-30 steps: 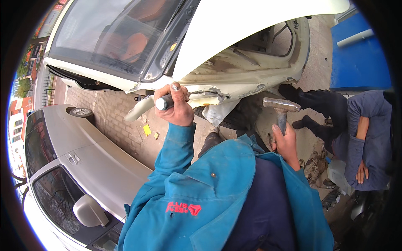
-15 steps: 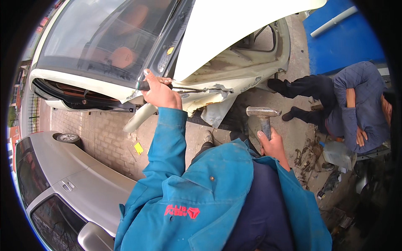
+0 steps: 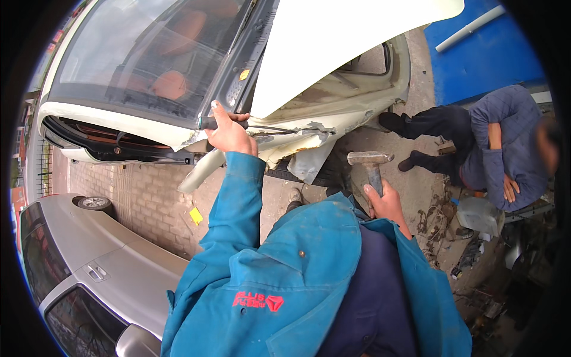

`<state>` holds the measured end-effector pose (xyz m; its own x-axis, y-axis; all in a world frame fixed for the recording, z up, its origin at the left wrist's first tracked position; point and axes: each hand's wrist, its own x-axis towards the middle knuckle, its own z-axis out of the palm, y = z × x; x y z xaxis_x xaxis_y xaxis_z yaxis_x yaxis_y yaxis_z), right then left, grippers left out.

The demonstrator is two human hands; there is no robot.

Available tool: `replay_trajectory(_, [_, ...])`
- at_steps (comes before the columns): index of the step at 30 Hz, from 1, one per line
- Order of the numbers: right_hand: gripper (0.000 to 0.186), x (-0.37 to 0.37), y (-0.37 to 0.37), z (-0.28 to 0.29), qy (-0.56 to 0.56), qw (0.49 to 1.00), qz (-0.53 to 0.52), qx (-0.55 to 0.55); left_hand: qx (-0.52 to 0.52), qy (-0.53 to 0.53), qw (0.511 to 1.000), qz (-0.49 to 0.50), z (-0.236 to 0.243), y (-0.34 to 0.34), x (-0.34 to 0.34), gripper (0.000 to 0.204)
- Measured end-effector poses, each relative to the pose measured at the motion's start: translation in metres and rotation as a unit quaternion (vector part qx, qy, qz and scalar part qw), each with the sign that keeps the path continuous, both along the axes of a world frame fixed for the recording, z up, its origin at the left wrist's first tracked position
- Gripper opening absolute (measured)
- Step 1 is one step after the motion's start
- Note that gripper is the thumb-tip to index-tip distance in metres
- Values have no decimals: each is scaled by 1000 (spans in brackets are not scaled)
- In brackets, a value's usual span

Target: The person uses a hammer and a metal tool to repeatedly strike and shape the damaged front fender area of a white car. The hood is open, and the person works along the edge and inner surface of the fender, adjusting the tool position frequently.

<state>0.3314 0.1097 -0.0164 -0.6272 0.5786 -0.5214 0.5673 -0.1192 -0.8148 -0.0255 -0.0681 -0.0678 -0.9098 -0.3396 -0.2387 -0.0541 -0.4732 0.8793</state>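
My left hand (image 3: 231,135) is closed round the dark handle of a screwdriver (image 3: 208,122). Its long thin shaft points right, along the torn, bent metal edge (image 3: 312,132) of a cream car's front body. Whether the tip presses into the metal is too small to tell. Lower and to the right, my right hand (image 3: 388,205) grips a hammer (image 3: 370,158) by its handle, with the worn metal head uppermost and apart from the car. A loose pale flap (image 3: 308,162) hangs from the damaged edge between the two hands.
The car's white hood (image 3: 333,47) stands raised, left of a blue panel (image 3: 482,56). A person (image 3: 508,143) with folded arms is at the right, beside scattered parts (image 3: 440,220). A silver car (image 3: 131,256) stands at lower left; a yellow paper (image 3: 195,215) lies on the paving.
The hammer has shifted very slightly left, its head a little more tilted. My left hand keeps the screwdriver against the same stretch of the car. The person's head has moved a little.
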Motion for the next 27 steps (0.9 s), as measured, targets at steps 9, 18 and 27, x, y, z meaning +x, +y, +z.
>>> replay_trajectory(9, [33,-12,5,-2,-20,999,29,15,-245,-10,969,-8,-19,4,-31,68])
replay_trajectory(18, [31,-7,17,-23,-35,999,-5,-4,-209,-62,975,46,-2,6,-57,42])
replay_trajectory(27, [30,-10,19,-17,-50,998,-10,-46,-304,-150,940,34,-19,15,-81,40])
